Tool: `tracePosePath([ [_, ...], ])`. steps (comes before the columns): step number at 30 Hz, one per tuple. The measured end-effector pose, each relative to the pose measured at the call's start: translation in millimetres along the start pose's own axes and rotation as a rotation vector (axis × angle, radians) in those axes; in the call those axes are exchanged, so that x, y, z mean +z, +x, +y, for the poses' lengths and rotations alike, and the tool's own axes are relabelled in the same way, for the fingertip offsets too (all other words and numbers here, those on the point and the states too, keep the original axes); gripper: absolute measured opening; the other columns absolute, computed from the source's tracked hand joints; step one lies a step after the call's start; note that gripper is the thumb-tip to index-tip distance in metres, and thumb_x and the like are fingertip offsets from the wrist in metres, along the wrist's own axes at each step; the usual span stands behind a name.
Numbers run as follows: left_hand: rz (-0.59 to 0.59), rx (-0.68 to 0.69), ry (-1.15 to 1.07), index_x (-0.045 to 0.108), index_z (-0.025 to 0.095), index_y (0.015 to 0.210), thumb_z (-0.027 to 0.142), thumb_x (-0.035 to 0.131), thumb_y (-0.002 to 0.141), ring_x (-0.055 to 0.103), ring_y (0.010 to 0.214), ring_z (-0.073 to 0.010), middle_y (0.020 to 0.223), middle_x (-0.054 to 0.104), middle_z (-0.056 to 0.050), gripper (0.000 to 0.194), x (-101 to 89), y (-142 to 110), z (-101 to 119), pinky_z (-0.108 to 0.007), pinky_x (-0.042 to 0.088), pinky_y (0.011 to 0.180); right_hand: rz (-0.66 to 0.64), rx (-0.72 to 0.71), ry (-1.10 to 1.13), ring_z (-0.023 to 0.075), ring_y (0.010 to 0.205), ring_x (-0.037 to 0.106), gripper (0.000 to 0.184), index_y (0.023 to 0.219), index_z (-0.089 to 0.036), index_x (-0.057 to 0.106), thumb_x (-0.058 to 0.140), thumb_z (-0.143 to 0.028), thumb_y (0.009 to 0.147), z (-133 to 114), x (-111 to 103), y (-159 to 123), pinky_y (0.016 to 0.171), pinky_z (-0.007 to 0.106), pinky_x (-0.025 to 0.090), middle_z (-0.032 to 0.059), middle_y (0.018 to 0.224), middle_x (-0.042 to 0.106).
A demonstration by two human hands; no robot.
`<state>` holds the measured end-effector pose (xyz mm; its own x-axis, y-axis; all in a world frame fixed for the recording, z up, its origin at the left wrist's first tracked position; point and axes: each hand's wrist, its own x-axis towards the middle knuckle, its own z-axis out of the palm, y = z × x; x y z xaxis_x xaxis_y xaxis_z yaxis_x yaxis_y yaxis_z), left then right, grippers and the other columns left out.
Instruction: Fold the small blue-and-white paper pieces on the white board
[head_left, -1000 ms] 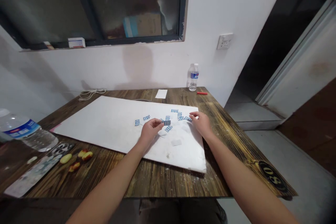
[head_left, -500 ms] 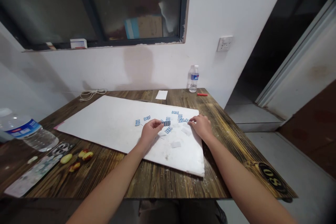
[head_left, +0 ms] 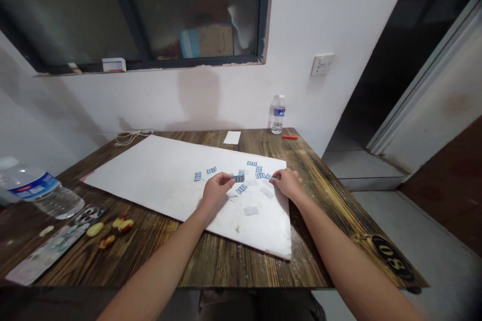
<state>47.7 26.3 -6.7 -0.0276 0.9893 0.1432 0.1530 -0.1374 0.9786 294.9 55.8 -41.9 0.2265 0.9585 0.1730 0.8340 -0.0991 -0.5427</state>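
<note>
Blue-printed paper strips [head_left: 211, 170] lie scattered across the middle of a white foam board [head_left: 150, 175], which sits at an angle on the wooden tabletop [head_left: 226, 266]. The step in hand looks like handling these strips one at a time among the cluster. The left hand [head_left: 216, 191] has its fingers [head_left: 228, 177] pressed close together, reaching to the edge of a darker strip [head_left: 239, 178], though whether they pinch it is hard to tell. The right hand [head_left: 288, 183] sits at the other side of the cluster, its curled fingers [head_left: 274, 175] bunched with their tips just beside a strip [head_left: 267, 176]; any pinch there is also too small to make out. Plain white paper scraps [head_left: 251, 210] lie nearer the person, below the cluster. Strips this thin and flat seem to call for a fine fingertip pinch, since they sit close together and a careless touch could nudge a neighbour. Red jujubes [head_left: 118, 225] lie on the tabletop, left of the board.
</note>
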Motion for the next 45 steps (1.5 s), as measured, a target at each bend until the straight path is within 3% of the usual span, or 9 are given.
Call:
tracePosePath([
  [9, 0.002, 0.000, -0.009, 0.065, 0.018, 0.071, 0.035, 0.073, 0.063, 0.056, 0.065, -0.0150, 0.064, 0.063, 0.000, 0.020, 0.8, -1, 1, -0.026, 0.042, 0.064, 0.031, 0.024, 0.049, 0.0299, 0.096, 0.053, 0.018, 0.076, -0.023, 0.073, 0.076, -0.036, 0.064, 7, 10, 5, 0.077, 0.039, 0.037, 0.0103, 0.096, 0.066],
  [18, 0.001, 0.006, 0.000, 0.064, 0.018, 0.071, 0.035, 0.072, 0.064, 0.056, 0.065, -0.0150, 0.064, 0.062, 0.000, 0.020, 0.2, 0, 1, -0.027, 0.042, 0.066, -0.013, 0.016, 0.091, 0.0302, 0.101, 0.053, 0.013, 0.078, -0.024, 0.070, 0.073, -0.030, 0.067, 0, 2, 1, 0.079, 0.038, 0.033, 0.0065, 0.097, 0.068],
  [25, 0.007, 0.009, -0.019, 0.064, 0.018, 0.070, 0.037, 0.074, 0.062, 0.056, 0.064, -0.0147, 0.063, 0.062, 0.000, 0.023, 0.3, 0, 1, -0.027, 0.042, 0.065, -0.039, 0.004, 0.253, 0.0209, 0.080, 0.060, 0.008, 0.071, -0.022, 0.067, 0.070, -0.024, 0.064, -6, -9, -1, 0.075, 0.033, 0.033, 0.0007, 0.078, 0.070],
  [30, 0.012, 0.004, -0.001, 0.064, 0.017, 0.070, 0.035, 0.073, 0.064, 0.056, 0.064, -0.0143, 0.063, 0.062, 0.000, 0.021, 0.1, 0, -1, -0.026, 0.042, 0.064, 0.054, -0.079, 0.537, 0.0170, 0.065, 0.055, 0.017, 0.073, -0.020, 0.070, 0.069, -0.036, 0.065, -13, -13, -2, 0.064, 0.029, 0.037, 0.0022, 0.072, 0.069],
  [36, -0.007, 0.020, 0.020, 0.065, 0.016, 0.068, 0.038, 0.074, 0.063, 0.057, 0.064, -0.0151, 0.066, 0.064, -0.002, 0.025, 0.6, 0, -6, -0.027, 0.043, 0.063, -0.032, -0.187, 0.814, 0.0166, 0.066, 0.057, 0.027, 0.069, -0.019, 0.070, 0.075, -0.043, 0.060, -33, -12, -17, 0.063, 0.028, 0.044, 0.0029, 0.070, 0.068],
  [40, -0.038, 0.033, 0.048, 0.066, 0.016, 0.069, 0.039, 0.074, 0.065, 0.058, 0.066, -0.0159, 0.068, 0.066, -0.003, 0.025, -0.1, -1, -8, -0.027, 0.043, 0.064, -0.115, -0.243, 0.843, 0.0167, 0.067, 0.058, 0.026, 0.070, -0.020, 0.069, 0.075, -0.043, 0.063, -46, -9, -32, 0.065, 0.029, 0.045, 0.0023, 0.070, 0.068],
  [45, -0.101, 0.030, 0.042, 0.067, 0.016, 0.069, 0.040, 0.075, 0.066, 0.059, 0.066, -0.0154, 0.069, 0.067, -0.002, 0.025, 0.5, -3, -6, -0.026, 0.043, 0.064, -0.107, -0.252, 0.827, 0.0171, 0.069, 0.059, 0.026, 0.068, -0.019, 0.068, 0.075, -0.044, 0.064, -54, -5, -40, 0.067, 0.030, 0.045, 0.0024, 0.070, 0.068],
])
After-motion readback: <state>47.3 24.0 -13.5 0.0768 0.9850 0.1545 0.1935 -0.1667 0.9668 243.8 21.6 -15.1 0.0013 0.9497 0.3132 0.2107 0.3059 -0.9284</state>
